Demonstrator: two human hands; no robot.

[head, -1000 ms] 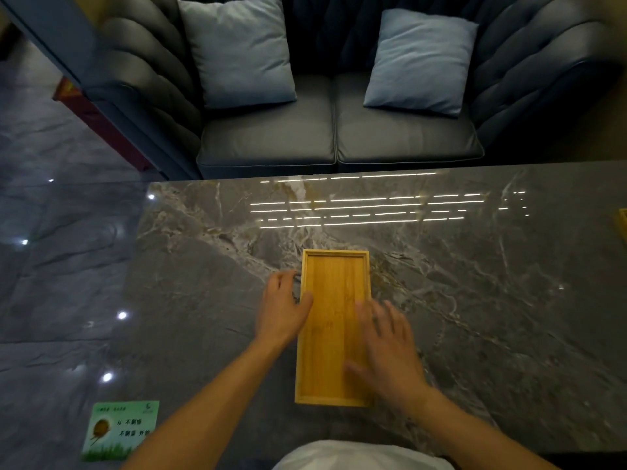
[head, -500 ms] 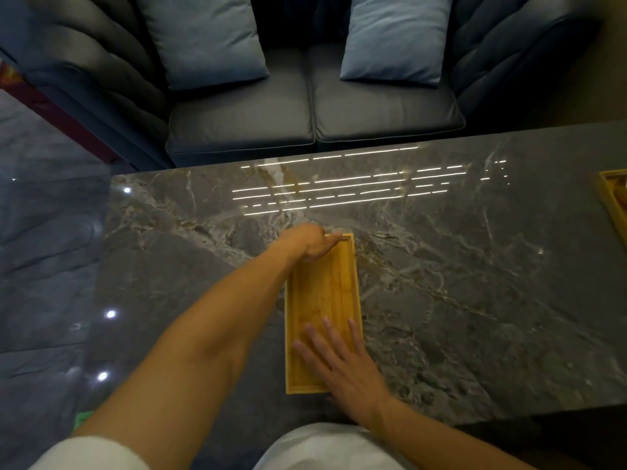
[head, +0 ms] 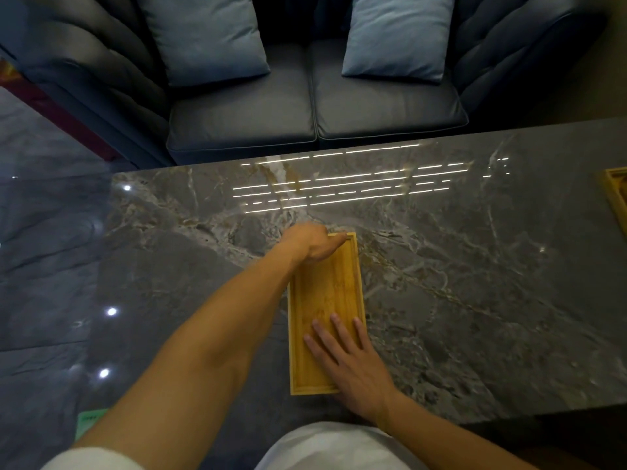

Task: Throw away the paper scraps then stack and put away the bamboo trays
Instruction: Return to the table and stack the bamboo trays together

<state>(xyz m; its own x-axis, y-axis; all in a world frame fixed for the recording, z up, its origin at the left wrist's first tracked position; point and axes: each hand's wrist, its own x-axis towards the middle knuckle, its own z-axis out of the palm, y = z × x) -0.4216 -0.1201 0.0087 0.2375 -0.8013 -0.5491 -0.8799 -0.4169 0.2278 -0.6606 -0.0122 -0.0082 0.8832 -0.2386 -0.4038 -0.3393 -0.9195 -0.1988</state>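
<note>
Bamboo tray [head: 324, 293] lies on marble bench [head: 475, 283]. Far end is gripped by left hand [head: 310, 244]; right hand [head: 349, 361] is laid flat, fingers spread, on near end.

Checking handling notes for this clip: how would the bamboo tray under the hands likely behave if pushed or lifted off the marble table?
The bamboo tray looks rigid, so it should lift flat without flexing. On the glossy marble table it would probably slide easily. Long and shallow, it seems unlikely to tip; the left hand at the far end and right hand near should steady it.
</note>
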